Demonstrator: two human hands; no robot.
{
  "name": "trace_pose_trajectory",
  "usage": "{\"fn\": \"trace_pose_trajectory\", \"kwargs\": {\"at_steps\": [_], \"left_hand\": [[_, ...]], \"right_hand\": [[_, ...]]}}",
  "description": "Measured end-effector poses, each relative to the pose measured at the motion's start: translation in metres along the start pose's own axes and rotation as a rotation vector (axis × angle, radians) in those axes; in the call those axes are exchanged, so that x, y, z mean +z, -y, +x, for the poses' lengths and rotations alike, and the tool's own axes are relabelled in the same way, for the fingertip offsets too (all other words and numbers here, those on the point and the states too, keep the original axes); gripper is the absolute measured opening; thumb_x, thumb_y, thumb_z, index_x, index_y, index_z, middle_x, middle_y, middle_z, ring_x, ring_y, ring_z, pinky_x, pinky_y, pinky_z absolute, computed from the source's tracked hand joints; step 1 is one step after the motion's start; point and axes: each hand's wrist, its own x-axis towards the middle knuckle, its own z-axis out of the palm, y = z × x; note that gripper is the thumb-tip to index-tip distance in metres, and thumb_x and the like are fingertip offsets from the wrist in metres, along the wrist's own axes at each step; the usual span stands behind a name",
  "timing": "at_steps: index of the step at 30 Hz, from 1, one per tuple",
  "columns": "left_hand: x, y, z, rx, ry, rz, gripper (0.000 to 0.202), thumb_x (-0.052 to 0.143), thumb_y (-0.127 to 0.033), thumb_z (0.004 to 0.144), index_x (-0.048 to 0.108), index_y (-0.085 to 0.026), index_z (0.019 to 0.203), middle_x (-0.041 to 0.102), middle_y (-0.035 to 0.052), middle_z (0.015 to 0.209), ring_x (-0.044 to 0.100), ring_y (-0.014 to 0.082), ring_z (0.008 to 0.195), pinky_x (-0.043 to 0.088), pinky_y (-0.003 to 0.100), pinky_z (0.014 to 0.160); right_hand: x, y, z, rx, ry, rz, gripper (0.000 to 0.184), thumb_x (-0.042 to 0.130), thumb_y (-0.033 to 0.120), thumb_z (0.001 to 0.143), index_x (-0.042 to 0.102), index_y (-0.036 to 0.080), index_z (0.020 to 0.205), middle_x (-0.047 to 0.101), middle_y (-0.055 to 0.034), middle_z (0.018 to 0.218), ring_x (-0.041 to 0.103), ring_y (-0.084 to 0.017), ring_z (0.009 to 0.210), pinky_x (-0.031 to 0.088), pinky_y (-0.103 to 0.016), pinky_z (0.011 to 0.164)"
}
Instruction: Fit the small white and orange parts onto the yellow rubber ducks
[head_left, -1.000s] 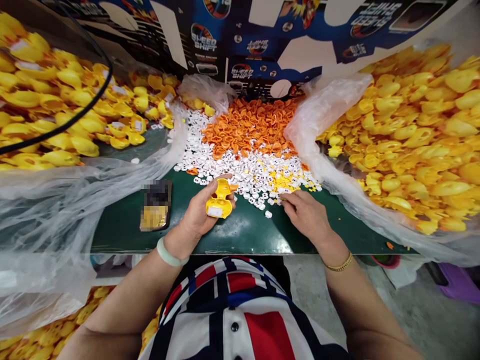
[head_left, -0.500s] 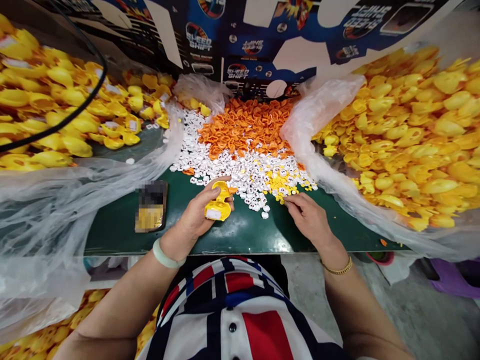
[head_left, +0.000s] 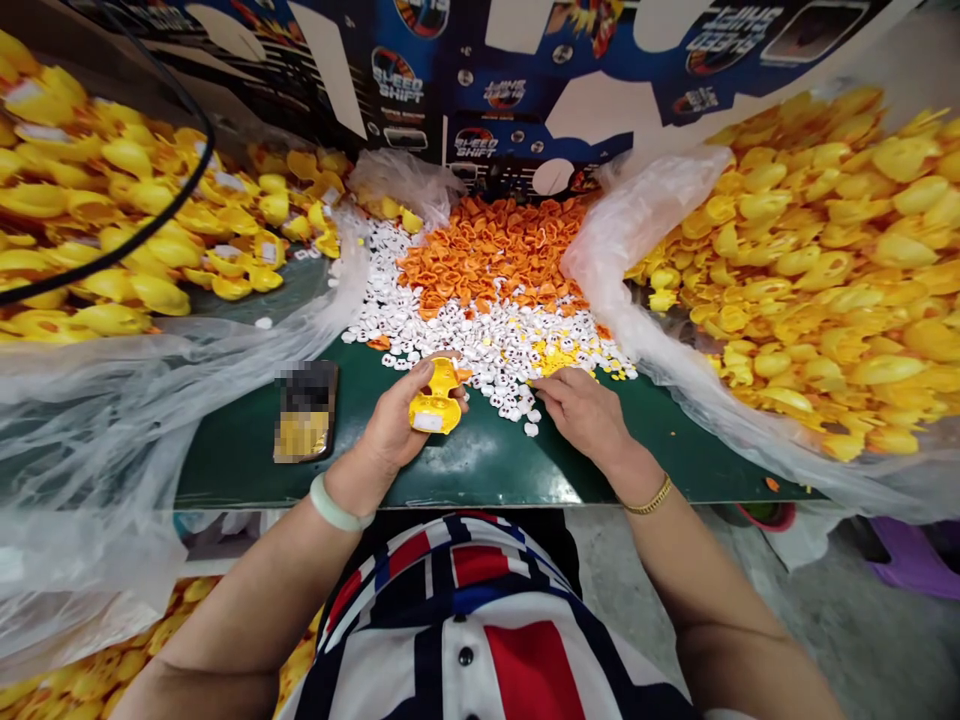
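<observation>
Head view. The right hand [head_left: 581,415] has moved inward since the last look: it now lies closer to the left hand, across the near edge of the small white pieces [head_left: 480,350]. Its fingers are curved and half closed, with the fingertips [head_left: 541,390] at that edge. Whether they have hold of a piece cannot be told. The left hand [head_left: 394,425] is closed around a yellow rubber duck [head_left: 435,400], with the thumb over the top and a white label showing on the duck's side. The duck is held just above the green bench top [head_left: 480,475], near its middle.

All other positions are given from the bench top. The white pieces lie on its far half, and yellow bits [head_left: 559,358] sit among them, just beyond the right hand. Orange bills [head_left: 495,255] are heaped behind the white pieces. A phone [head_left: 306,412], its face blurred, lies at the left of the bench top. Clear plastic sheeting [head_left: 97,400] runs along the left side, with heaps of yellow ducks [head_left: 825,270] beyond the right side and more on the left. Printed cardboard [head_left: 480,80] stands behind the bench top, and a concrete floor [head_left: 847,620] shows below it — to the right.
</observation>
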Motion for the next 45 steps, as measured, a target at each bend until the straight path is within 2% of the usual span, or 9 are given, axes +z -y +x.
{"fn": "trace_pose_trajectory", "kwargs": {"at_steps": [10, 14, 18, 23, 29, 33, 38, 42, 45], "left_hand": [[-0.001, 0.003, 0.003, 0.009, -0.035, -0.046, 0.045, 0.070, -0.048, 0.079, 0.064, -0.013, 0.107, 0.068, 0.0067, 0.080, 0.066, 0.0183, 0.067, 0.054, 0.029, 0.061], [0.000, 0.004, 0.003, 0.031, -0.077, -0.075, 0.043, 0.070, -0.048, 0.080, 0.064, -0.014, 0.106, 0.067, 0.0060, 0.082, 0.066, 0.0182, 0.070, 0.055, 0.030, 0.063], [0.000, 0.006, 0.004, 0.043, -0.108, -0.065, 0.039, 0.069, -0.046, 0.081, 0.065, -0.015, 0.105, 0.068, 0.0053, 0.086, 0.066, 0.0179, 0.072, 0.055, 0.030, 0.064], [-0.003, 0.009, 0.004, 0.022, -0.113, -0.052, 0.038, 0.066, -0.047, 0.084, 0.065, -0.015, 0.104, 0.068, 0.0044, 0.082, 0.065, 0.0169, 0.068, 0.052, 0.028, 0.063], [-0.006, 0.011, 0.003, 0.016, -0.106, -0.052, 0.038, 0.068, -0.044, 0.082, 0.065, -0.016, 0.107, 0.069, 0.0045, 0.082, 0.065, 0.0163, 0.068, 0.050, 0.026, 0.063], [-0.005, 0.011, 0.003, 0.041, -0.140, -0.063, 0.036, 0.071, -0.040, 0.081, 0.064, -0.015, 0.106, 0.068, 0.0044, 0.086, 0.065, 0.0157, 0.071, 0.052, 0.027, 0.066], [-0.002, 0.010, 0.000, 0.060, -0.157, -0.055, 0.034, 0.071, -0.038, 0.080, 0.063, -0.016, 0.106, 0.066, 0.0034, 0.085, 0.064, 0.0158, 0.071, 0.054, 0.028, 0.066], [-0.001, 0.009, -0.001, 0.040, -0.151, -0.040, 0.035, 0.069, -0.039, 0.082, 0.064, -0.016, 0.107, 0.066, 0.0043, 0.083, 0.064, 0.0158, 0.070, 0.053, 0.026, 0.063], [-0.002, 0.008, 0.000, 0.025, -0.143, -0.048, 0.035, 0.068, -0.041, 0.083, 0.064, -0.016, 0.107, 0.066, 0.0050, 0.082, 0.065, 0.0169, 0.070, 0.054, 0.028, 0.063]], "right_hand": [[0.005, -0.002, 0.015, 0.019, 0.039, -0.015, 0.019, 0.054, 0.026, 0.095, 0.072, 0.022, 0.092, 0.067, -0.0063, 0.089, 0.062, -0.021, 0.089, 0.043, -0.031, 0.065], [-0.004, 0.018, 0.011, 0.030, -0.113, 0.070, 0.019, 0.052, 0.024, 0.095, 0.069, 0.021, 0.087, 0.068, -0.0057, 0.087, 0.063, -0.020, 0.083, 0.044, -0.030, 0.066], [-0.014, 0.056, 0.005, -0.168, -0.251, 0.208, 0.020, 0.050, 0.025, 0.098, 0.069, 0.022, 0.093, 0.070, -0.0049, 0.088, 0.065, -0.017, 0.083, 0.049, -0.028, 0.072], [-0.009, 0.092, 0.011, -0.435, -0.218, 0.147, 0.024, 0.047, 0.023, 0.099, 0.071, 0.023, 0.097, 0.070, -0.0054, 0.088, 0.062, -0.017, 0.080, 0.049, -0.031, 0.069], [0.002, 0.099, 0.017, -0.520, -0.235, 0.000, 0.025, 0.046, 0.022, 0.099, 0.071, 0.022, 0.097, 0.068, -0.0051, 0.088, 0.057, -0.018, 0.077, 0.046, -0.033, 0.067], [0.006, 0.095, 0.012, -0.587, -0.284, 0.016, 0.020, 0.052, 0.019, 0.097, 0.068, 0.019, 0.109, 0.068, -0.0059, 0.091, 0.055, -0.019, 0.076, 0.046, -0.033, 0.066], [0.015, 0.098, 0.004, -0.546, -0.294, 0.189, 0.025, 0.055, 0.016, 0.096, 0.064, 0.019, 0.119, 0.068, -0.0066, 0.090, 0.059, -0.019, 0.076, 0.049, -0.033, 0.064], [0.010, 0.107, 0.003, -0.348, -0.267, 0.542, 0.020, 0.055, 0.021, 0.098, 0.065, 0.020, 0.115, 0.067, -0.0068, 0.093, 0.064, -0.017, 0.082, 0.054, -0.030, 0.070], [-0.002, 0.096, 0.007, -0.235, -0.203, 0.761, 0.017, 0.055, 0.022, 0.098, 0.066, 0.022, 0.111, 0.068, -0.0051, 0.093, 0.065, -0.015, 0.084, 0.055, -0.029, 0.075]]}}
